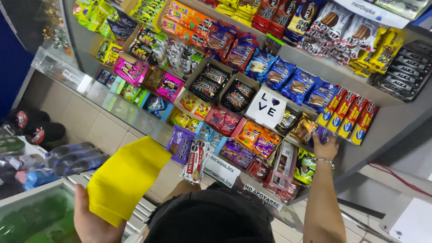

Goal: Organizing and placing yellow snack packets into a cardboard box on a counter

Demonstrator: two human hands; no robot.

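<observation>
Shelves point(310, 58) packed with bright snack packets rise in tiers across a shop wall, with a glass ledge point(117, 105) running along their foot and tiled wall below it. Bottles point(74, 157) lie at the far left, beside a green-topped cooler point(36, 216).

The person's right hand point(325, 145) reaches up to the lower tier, fingers curled around a small purple packet point(322, 133). That grip is clenched on the packet, which sits at the front edge of the shelf, just beside gold-wrapped sweets point(300, 128) and below a row of red and yellow bars point(348, 114). The packet lies directly above the palm, at the fingertips; most of it is hidden, so its long axis cannot be told for certain, though the visible end points up toward the shelf. A bracelet point(325, 161) circles the wrist.

The left hand point(92, 218) is low and well apart from the shelf, grasping a folded yellow cloth point(123, 177). The cloth's long axis runs diagonally, up and to the right, its free end pointing toward a purple chocolate packet point(181, 144). The right hand is far nearer the shelf goods.
</observation>
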